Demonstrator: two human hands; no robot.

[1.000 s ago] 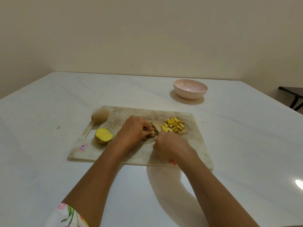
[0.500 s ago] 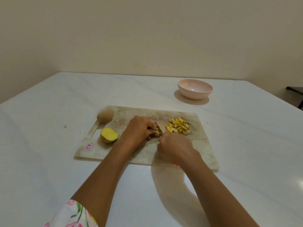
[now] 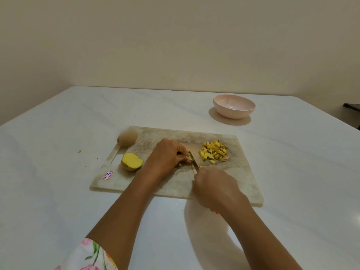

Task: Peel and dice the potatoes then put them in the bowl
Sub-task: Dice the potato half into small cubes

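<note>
On the worn cutting board [image 3: 229, 184], my left hand [image 3: 167, 156] curls over a few yellow potato strips [image 3: 190, 159] and holds them down. My right hand [image 3: 214, 184] grips a knife [image 3: 193, 161] whose blade stands against those strips by my left fingertips. A pile of diced potato [image 3: 213, 152] lies to the right of the blade. A halved potato [image 3: 132, 161], cut face up, sits at the board's left, with a whole unpeeled potato [image 3: 127, 137] behind it. The pink bowl [image 3: 233, 106] stands beyond the board, holding nothing.
The board lies on a white marble table [image 3: 58, 191] with a small scrap [image 3: 79, 151] to its left. A dark piece of furniture [image 3: 352, 106] shows past the table's right edge. A plain wall stands behind.
The view shifted slightly. My right hand with the knife has drawn back a little toward me while the left hand keeps holding the strips.
</note>
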